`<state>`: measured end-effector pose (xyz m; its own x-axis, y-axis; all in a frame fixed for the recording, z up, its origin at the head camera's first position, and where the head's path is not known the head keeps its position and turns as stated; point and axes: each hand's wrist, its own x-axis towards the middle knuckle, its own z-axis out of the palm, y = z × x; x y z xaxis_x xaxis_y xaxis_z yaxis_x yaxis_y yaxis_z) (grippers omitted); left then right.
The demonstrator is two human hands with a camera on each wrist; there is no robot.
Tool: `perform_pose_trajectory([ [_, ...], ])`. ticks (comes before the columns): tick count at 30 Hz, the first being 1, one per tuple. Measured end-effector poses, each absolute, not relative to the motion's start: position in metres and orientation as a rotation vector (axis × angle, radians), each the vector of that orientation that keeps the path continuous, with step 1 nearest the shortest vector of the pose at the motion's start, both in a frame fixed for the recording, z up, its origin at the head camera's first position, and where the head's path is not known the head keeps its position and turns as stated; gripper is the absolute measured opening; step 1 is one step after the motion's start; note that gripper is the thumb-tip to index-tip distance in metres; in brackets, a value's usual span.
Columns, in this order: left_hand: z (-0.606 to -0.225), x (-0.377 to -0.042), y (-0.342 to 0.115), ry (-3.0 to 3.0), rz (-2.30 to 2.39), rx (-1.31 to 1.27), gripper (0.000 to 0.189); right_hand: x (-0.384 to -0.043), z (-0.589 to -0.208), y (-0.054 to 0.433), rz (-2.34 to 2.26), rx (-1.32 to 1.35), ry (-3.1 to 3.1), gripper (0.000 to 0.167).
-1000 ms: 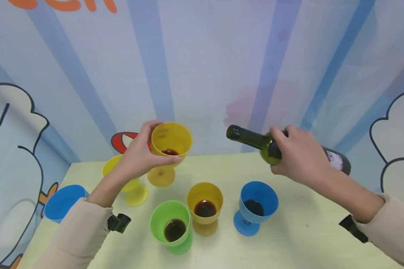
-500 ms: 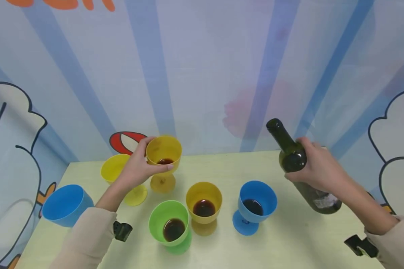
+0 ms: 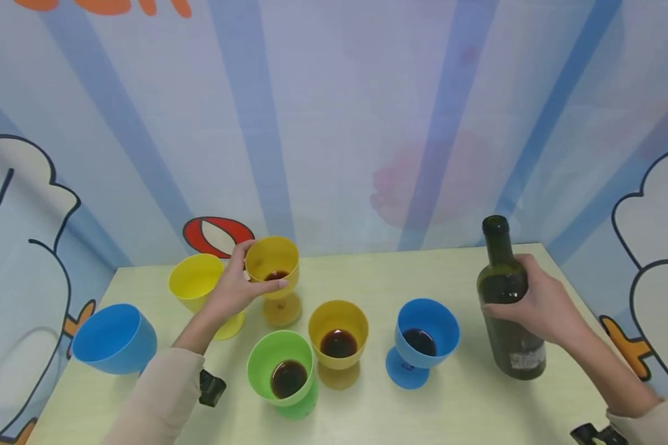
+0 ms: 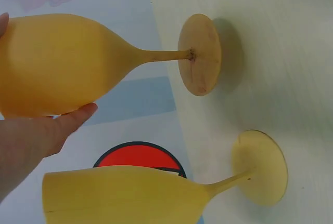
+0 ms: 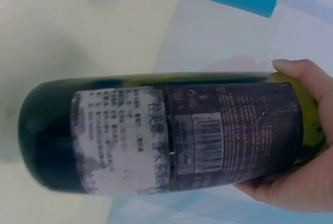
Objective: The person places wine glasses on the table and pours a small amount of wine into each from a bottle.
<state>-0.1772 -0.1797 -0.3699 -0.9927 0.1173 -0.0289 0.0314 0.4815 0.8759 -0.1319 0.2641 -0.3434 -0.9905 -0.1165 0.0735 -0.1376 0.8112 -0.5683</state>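
Blue goblet (image 3: 117, 340) far left on tabletop (image 3: 479, 408), bright yellow goblet (image 3: 195, 278) next, then left hand (image 3: 239, 287), fingers (image 4: 78, 116) round the bowl of an amber goblet (image 3: 267, 259) near the back edge, dark liquid (image 3: 276, 275) inside; green goblet (image 3: 281, 347), second amber goblet (image 3: 338, 363), another blue goblet (image 3: 423, 315) closer to viewer, dark liquid in each; at right, right hand (image 3: 545, 303), fingers wrapped round green bottle (image 3: 509, 334), mouth up, slight tilt

On your tabletop (image 3: 378, 281), five goblets (image 3: 339, 363), two left, three centre; behind these, the goblet (image 3: 274, 254) in your left grip (image 3: 238, 289); right, the bottle (image 3: 513, 343) in your right grip (image 3: 545, 306).
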Motion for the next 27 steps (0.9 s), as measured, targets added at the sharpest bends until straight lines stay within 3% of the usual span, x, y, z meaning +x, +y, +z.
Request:
perform_pose_trajectory([
  [7, -0.378, -0.18, -0.173, 2.57, 1.567, 0.077, 0.1, -0.127, -0.358, 0.27, 0.967, 0.099, -2.923, 0.092],
  [20, -0.386, -0.184, -0.17, 2.544, 1.601, 0.097, 0.089, -0.119, -0.37, 0.275, 1.018, -0.01, -2.933, 0.096],
  [27, -0.387, -0.186, -0.172, 2.546, 1.556, 0.104, 0.094, -0.119, -0.371, 0.275, 1.013, -0.041, -2.935, 0.097],
])
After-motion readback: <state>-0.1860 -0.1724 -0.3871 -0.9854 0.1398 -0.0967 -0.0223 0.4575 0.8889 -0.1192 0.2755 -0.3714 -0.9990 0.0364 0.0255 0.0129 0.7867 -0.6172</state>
